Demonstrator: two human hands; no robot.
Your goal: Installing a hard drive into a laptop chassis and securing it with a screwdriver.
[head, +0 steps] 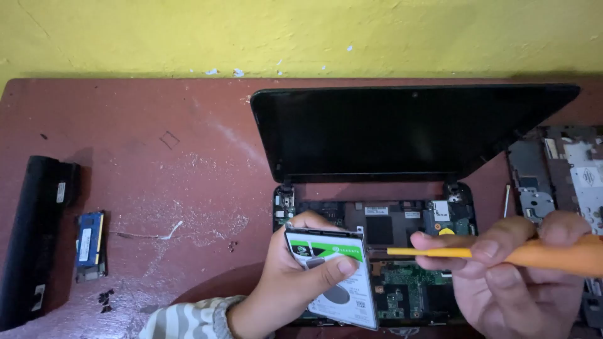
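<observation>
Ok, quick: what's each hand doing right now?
Left hand: closed on the hard drive, lifted over the opened laptop.
Right hand: closed on the orange screwdriver.

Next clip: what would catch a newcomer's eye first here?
Front and centre, the left hand holds up a hard drive over an opened laptop with its circuit boards bared. The right hand grips an orange screwdriver pointing at the drive. At far left on the table lie a black battery and a memory module.
</observation>
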